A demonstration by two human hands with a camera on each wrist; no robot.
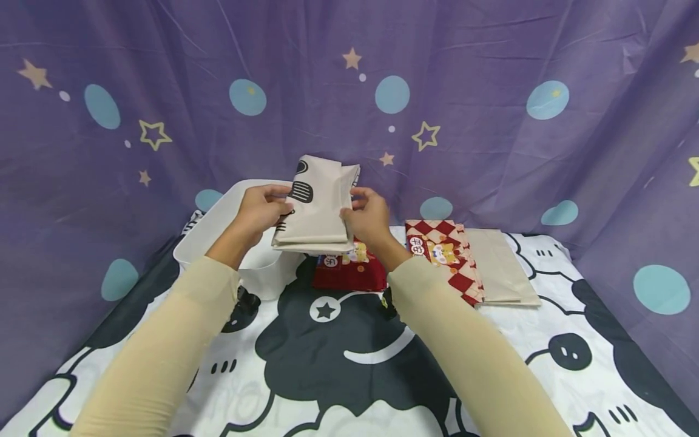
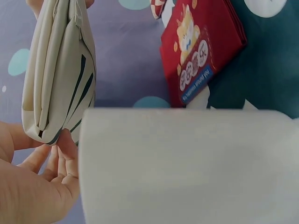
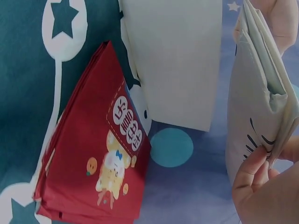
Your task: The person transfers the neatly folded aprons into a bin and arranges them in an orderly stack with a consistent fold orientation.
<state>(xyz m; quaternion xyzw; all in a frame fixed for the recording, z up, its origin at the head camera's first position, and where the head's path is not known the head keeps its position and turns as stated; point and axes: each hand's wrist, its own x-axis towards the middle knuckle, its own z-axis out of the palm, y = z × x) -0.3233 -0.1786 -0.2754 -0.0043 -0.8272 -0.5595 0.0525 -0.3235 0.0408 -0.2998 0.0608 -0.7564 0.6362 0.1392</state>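
Purple curtain (image 1: 480,158) hangs in soft folds behind it all, printed with stars and pale blue ovals, and below it spreads a smooth cloth (image 1: 322,382) with big black-and-white cartoon shapes. Just in front of the curtain, someone in ribbed cream sleeves (image 1: 153,352) holds up a cream bundle (image 1: 319,212), folded into a thick, squarish pad with crisp, layered edges and black markings. It's raised clear of the cloth, tipped back a little, and from the head camera it hides part of the white tub (image 1: 273,276). Left hand (image 1: 256,215) has a light grip, thumb and fingers nearly closed, pinching one side edge; right hand (image 1: 371,218) pinches the opposite edge the same way, with only the fabric's thickness between thumb and fingers. That tub is smooth, with rounded corners. Near its right end lies a red packet (image 1: 352,279), folded flat and bearing a cartoon animal. Farther right, a red-and-cream checked packet (image 1: 437,252) overlaps a plain beige packet (image 1: 499,267), its face flat and lightly creased.
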